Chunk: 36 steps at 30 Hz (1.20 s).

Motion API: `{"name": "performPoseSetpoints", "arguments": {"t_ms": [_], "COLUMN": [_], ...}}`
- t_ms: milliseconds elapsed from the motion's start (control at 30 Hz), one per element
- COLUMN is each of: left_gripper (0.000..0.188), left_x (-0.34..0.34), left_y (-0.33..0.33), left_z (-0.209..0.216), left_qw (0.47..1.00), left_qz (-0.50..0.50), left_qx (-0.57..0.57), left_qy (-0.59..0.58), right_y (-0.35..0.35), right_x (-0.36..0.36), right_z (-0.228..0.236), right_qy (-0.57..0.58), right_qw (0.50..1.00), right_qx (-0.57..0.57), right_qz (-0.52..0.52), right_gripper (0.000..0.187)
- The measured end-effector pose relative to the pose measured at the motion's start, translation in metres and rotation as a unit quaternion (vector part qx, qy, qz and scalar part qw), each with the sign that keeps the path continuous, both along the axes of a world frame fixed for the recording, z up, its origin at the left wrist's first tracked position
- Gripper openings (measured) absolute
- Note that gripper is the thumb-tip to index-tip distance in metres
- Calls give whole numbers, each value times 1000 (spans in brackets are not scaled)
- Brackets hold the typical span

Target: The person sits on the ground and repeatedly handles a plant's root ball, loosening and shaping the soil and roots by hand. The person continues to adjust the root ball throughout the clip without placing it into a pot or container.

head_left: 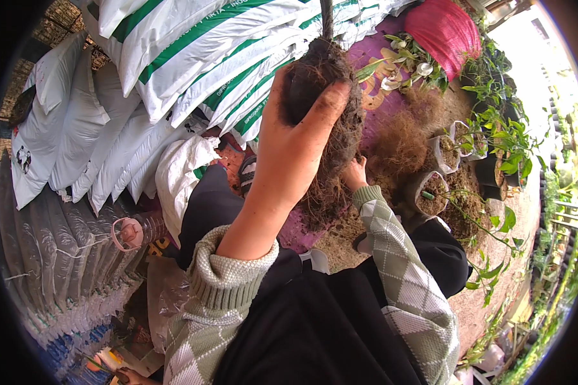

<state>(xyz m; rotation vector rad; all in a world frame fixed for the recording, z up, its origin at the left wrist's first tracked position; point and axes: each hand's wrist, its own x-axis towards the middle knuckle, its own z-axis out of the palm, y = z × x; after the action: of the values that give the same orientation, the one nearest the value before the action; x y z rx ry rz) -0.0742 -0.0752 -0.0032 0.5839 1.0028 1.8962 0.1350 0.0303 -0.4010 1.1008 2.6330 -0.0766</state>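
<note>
My left hand (302, 128) is wrapped round the dark root ball (343, 144) of a plant, its thumb pressed on the soil. A woody stem (327, 19) rises from the top of the root ball, and long brown roots hang from its lower end. My right hand (355, 173) is beside the lower right of the root ball. Most of its fingers are hidden behind the roots, so their grip does not show. Just to the right of it lies a tangle of loose brown roots (401, 144).
White-and-green sacks (192, 58) are piled at the far left. Soil-filled grow bags (430, 192) and leafy potted plants (504, 147) stand at right. A pink-red sack (443, 38) lies at the far right. A plastic bottle (135, 232) is at left; another person's hand (135, 377) shows lower left.
</note>
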Motion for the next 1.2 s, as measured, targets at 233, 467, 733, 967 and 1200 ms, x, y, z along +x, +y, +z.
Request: {"name": "performPoseSetpoints", "arguments": {"t_ms": [233,467,733,967,1200], "left_gripper": [34,36,39,44,46], "left_x": [-1,3,8,14,21], "left_y": [0,0,7,17,24], "left_z": [1,1,-8,-15,-17], "left_qw": [1000,1000,997,994,993], "left_qz": [8,-16,-19,6,11], "left_qx": [-8,3,-3,4,4], "left_qy": [17,1,70,113,114], "right_y": [4,-4,-23,-46,-47], "right_x": [18,19,-3,-7,2], "right_z": [-53,-41,72,81,112], "right_qy": [201,317,165,112,197], "right_qw": [974,895,968,976,959], "right_qx": [-49,-184,-128,49,23], "right_qz": [-93,-253,-137,-179,-204], "right_gripper": [31,43,52,41,44]}}
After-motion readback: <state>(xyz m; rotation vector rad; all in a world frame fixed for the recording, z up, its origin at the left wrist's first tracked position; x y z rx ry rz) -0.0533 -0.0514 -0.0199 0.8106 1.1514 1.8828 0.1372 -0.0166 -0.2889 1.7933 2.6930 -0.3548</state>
